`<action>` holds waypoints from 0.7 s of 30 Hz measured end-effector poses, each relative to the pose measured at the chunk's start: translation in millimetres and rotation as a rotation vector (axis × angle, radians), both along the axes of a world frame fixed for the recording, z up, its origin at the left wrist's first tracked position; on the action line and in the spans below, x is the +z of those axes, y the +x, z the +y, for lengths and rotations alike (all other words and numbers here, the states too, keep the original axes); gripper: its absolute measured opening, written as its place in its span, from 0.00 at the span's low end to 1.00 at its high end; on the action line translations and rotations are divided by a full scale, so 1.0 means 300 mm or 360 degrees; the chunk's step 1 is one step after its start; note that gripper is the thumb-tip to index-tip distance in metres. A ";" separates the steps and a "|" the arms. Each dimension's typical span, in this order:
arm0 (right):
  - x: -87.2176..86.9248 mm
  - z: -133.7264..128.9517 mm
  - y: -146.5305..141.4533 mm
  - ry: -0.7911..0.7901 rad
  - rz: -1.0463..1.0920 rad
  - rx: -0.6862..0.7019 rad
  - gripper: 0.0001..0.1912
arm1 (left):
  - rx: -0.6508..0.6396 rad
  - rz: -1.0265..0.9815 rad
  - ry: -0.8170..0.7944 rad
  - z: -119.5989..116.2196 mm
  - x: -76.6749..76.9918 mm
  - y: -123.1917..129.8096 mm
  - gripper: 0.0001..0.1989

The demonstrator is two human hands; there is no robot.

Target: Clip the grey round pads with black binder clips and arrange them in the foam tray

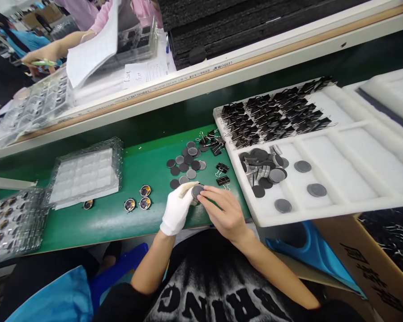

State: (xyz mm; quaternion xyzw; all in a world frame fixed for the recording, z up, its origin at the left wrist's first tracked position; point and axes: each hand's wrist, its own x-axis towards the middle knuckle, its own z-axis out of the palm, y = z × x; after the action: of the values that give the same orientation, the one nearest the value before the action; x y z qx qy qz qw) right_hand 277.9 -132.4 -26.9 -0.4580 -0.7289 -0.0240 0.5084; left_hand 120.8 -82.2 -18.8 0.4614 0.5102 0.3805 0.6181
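My left hand [177, 209], in a white glove, is closed around a dark grey disc [198, 192] near the table's front edge. The bare fingers of my right hand [224, 209] pinch the same disc from the right. Something lighter shows below the disc, too small to make out. Beyond my hands, several black and grey discs [183, 167] lie loose on the green table [154, 223]. Black binder clips [223, 180] rest to their right. Round pieces with amber patterns [145, 203] lie to the left of my gloved hand.
A white foam tray [265, 219] on the right holds rows of clips and more discs. Clear plastic trays [87, 172] are stacked at the left. A white rail [188, 85] crosses behind the table, with a person's arm [63, 47] beyond. A cardboard box [362, 264] stands lower right.
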 end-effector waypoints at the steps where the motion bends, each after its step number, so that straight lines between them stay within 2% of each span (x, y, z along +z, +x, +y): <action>1: -0.003 -0.003 0.006 -0.0032 -0.0020 0.0012 0.18 | 0.0011 -0.0051 -0.0050 -0.004 -0.008 0.002 0.19; 4: -0.013 -0.020 0.025 -0.0182 -0.0028 0.0055 0.18 | 0.0063 -0.0098 -0.0141 -0.018 -0.033 0.012 0.20; 7: -0.026 -0.038 0.039 -0.0336 -0.0019 0.0118 0.20 | 0.0090 -0.0050 -0.0121 -0.033 -0.047 0.020 0.20; 13: -0.059 -0.053 0.047 -0.0344 -0.0027 0.0112 0.21 | -0.0022 -0.0008 0.0075 -0.070 -0.021 0.039 0.20; 18: -0.067 -0.055 0.037 -0.0324 0.0232 0.0157 0.20 | -0.0038 0.0275 0.0236 -0.077 -0.015 0.078 0.18; 21: -0.036 -0.059 0.032 -0.0423 0.0589 0.0008 0.17 | -0.0075 0.0318 0.0225 -0.070 -0.025 0.093 0.17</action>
State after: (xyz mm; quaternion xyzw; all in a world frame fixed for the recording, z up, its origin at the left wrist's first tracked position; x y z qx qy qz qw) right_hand 287.4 -150.0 -37.8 -0.5156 -0.6212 0.1579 0.5686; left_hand 148.7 -103.2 -26.2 0.5514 0.5301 0.3529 0.5389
